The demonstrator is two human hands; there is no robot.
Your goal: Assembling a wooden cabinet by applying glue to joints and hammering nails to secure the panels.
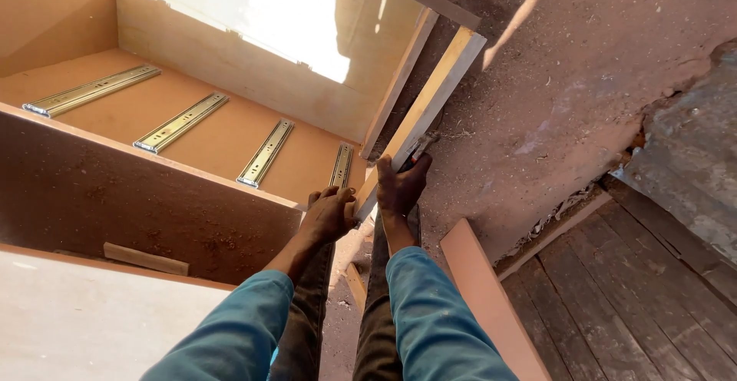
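Centre of frame: our left hand [332, 213] clenches the near end of a pale board [426, 108], fingers curled over its edge. Our right hand [401, 185] grasps a tool [418, 147], dark and part red, pressed against the same board; its kind we cannot tell. The board slants to upper centre, beside the cabinet side [199, 131]. Four metal slides [183, 122] lie left of it. Dusty floor [568, 97] at right.

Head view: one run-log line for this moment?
left hand: gripping cabinet panel edge | right hand: pressing tool on same edge | four drawer slides inside cabinet
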